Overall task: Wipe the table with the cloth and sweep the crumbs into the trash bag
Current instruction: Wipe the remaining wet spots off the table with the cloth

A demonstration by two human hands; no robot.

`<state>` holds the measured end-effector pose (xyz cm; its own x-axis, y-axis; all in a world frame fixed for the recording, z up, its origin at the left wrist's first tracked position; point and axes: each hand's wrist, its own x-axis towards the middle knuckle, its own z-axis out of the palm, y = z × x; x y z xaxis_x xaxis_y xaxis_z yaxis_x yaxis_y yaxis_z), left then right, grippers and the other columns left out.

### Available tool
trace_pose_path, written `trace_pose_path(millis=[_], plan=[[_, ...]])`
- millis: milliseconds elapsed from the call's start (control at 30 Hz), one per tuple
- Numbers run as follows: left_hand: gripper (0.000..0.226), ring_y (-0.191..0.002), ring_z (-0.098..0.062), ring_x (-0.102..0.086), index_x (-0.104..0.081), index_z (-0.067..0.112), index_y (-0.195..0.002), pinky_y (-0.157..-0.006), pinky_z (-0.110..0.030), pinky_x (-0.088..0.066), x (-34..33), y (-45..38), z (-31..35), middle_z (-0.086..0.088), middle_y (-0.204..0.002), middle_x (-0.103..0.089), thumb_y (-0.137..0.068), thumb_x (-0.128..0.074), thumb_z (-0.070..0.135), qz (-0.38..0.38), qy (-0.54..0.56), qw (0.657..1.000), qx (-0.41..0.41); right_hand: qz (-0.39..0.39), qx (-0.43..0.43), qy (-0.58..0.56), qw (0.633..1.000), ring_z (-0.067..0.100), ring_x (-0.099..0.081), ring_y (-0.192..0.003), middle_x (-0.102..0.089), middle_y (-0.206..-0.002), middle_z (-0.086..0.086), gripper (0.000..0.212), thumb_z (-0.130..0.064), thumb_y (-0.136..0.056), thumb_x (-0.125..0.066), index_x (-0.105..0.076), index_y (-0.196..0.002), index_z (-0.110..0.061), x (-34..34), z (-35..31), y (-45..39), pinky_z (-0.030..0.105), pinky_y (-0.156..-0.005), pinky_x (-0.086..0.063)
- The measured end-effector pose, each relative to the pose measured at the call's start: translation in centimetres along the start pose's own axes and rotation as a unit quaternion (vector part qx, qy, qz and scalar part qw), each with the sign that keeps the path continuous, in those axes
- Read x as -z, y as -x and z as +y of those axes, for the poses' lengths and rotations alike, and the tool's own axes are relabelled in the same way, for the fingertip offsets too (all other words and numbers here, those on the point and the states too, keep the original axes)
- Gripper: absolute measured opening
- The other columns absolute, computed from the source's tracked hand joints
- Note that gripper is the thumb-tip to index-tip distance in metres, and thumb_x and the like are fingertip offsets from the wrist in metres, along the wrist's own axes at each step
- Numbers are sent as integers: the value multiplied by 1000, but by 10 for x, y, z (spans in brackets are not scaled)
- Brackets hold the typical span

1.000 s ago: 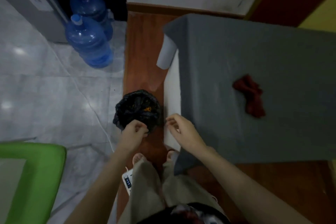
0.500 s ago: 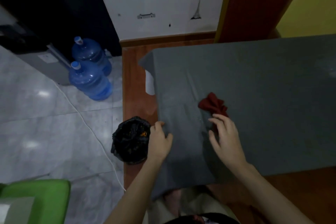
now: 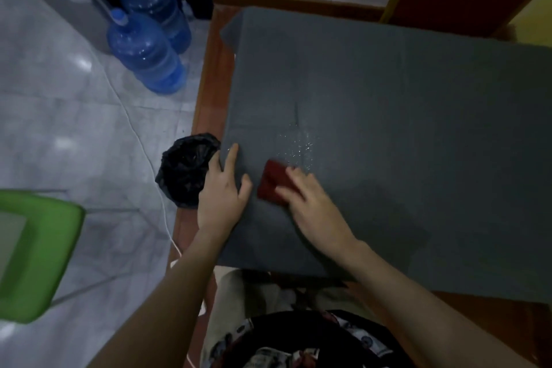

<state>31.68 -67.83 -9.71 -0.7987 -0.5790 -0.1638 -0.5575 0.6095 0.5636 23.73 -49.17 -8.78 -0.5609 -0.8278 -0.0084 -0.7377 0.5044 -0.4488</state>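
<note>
Table (image 3: 418,128) — fills the right of the view. On it, near its left edge: crumbs (image 3: 295,148), scattered; cloth (image 3: 273,182) just in front of them, lying flat under the fingers of the right hand (image 3: 313,206). Left hand (image 3: 222,197) just left of the cloth, resting on the table's left edge. Trash bag (image 3: 185,170) on the floor — directly beside that edge, touching the left hand's outer side. Two water bottles (image 3: 149,48) on the floor, behind and left of the bag, one behind the other. Stool (image 3: 38,254) at near left, well apart from the table.
</note>
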Motion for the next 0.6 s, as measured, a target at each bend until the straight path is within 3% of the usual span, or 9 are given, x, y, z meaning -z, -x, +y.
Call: trace_pose_path(millis=[33, 100, 167, 233, 300, 433, 500, 600], plan=[[60, -121, -32, -50, -24, 34, -147, -79, -48, -54, 0, 0, 0, -10, -147, -33, -92, -47, 37, 2, -2, 1000, 3, -30, 75, 12, 997, 24, -33, -142, -37, -152, 7, 37, -19, -100, -47, -52, -137, -16, -6, -3, 10, 49, -117, -27], [59, -119, -31, -51, -24, 34, -147, -77, -47, -54, -1, -1, 1, -10, -145, -34, -92, -46, 37, 2, -1, 1000, 2, -72, 197, 53, 976, 29, -38, -140, -41, -150, 15, 34, -15, -99, -51, -55, -133, -14, -11, 1, 28, 46, -117, -29], [58, -116, -31, -52, -23, 35, -146, -76, -47, -55, -1, -1, 1, -9, -145, -35, -93, -45, 37, 2, 0, 1000, -1, -79, 240, 71, 965, 34, -45, -134, -46, -145, 20, 32, -12, -97, -52, -60, -128, -10, -2, 21, 28, 44, -116, -30], [58, -115, -30, -54, -23, 36, -146, -75, -47, -55, -2, -1, 1, -8, -144, -36, -92, -45, 38, 5, -3, 1000, 5, -35, 204, 87, 975, 37, -55, -124, -55, -135, 22, 29, -15, -96, -54, -66, -119, -4, 16, 49, 17, 44, -114, -32], [57, -114, -30, -55, -22, 38, -145, -75, -45, -55, -2, -1, 1, -8, -144, -36, -92, -44, 39, 10, -7, 1000, 13, 19, 102, 87, 991, 42, -56, -120, -58, -130, 26, 26, -10, -96, -52, -69, -111, 1, 38, 84, 7, 50, -111, -35], [57, -113, -29, -55, -22, 38, -145, -74, -44, -55, -2, -1, 2, -6, -144, -36, -92, -44, 40, 13, -9, 1000, 17, 85, -122, 62, 987, 40, -33, -140, -42, -146, 22, 31, 9, -92, -51, -60, -119, 0, 65, 121, 6, 51, -119, -20], [58, -113, -30, -55, -22, 38, -145, -74, -45, -55, -2, 0, 2, -6, -144, -36, -92, -44, 40, 11, -9, 1000, 17, 103, -136, 70, 983, 38, -33, -141, -42, -146, 22, 30, 10, -91, -49, -61, -117, 1, 54, 102, 10, 53, -119, -19], [58, -113, -30, -55, -22, 38, -145, -74, -46, -55, -1, 0, 3, -7, -144, -36, -92, -44, 39, 10, -8, 1000, 18, 62, -29, 62, 996, 40, -46, -132, -53, -138, 22, 26, 0, -91, -47, -67, -107, 0, 22, 46, 18, 51, -117, -23]])
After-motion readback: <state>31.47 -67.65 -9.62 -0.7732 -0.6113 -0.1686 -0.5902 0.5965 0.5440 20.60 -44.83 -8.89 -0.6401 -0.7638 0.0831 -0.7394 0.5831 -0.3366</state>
